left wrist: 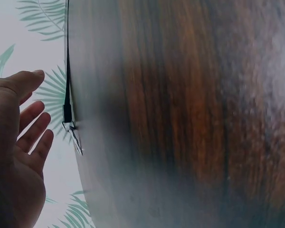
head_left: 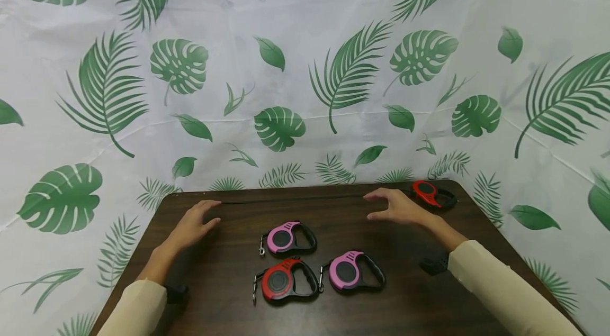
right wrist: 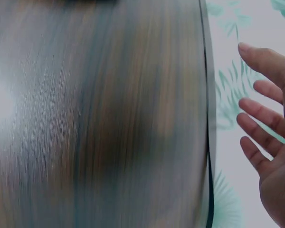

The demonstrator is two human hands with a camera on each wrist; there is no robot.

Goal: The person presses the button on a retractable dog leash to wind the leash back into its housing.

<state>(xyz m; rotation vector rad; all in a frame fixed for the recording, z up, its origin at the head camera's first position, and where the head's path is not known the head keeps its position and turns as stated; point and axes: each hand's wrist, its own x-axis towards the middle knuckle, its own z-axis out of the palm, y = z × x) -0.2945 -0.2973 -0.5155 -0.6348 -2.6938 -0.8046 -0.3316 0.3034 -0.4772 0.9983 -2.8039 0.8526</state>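
A red and black retractable dog leash point(head_left: 425, 192) lies at the table's back right corner. Its black cord point(head_left: 295, 199) stretches left along the back edge, ending in a metal clip point(left wrist: 74, 135) in the left wrist view. My left hand point(head_left: 193, 225) hovers near the clip end, fingers spread and apart from it. Over the cord's right part is my right hand point(head_left: 397, 206), fingers loosely extended with nothing between them. Nearer the front lie a pink leash point(head_left: 281, 239), a red leash point(head_left: 276, 281) and another pink leash point(head_left: 344, 272), each with a metal clip at its left.
The dark wooden table point(head_left: 219, 304) runs back to a white cloth point(head_left: 295, 76) printed with green leaves. That cloth hangs behind and along both sides of the table. Dark straps show at both wrists.
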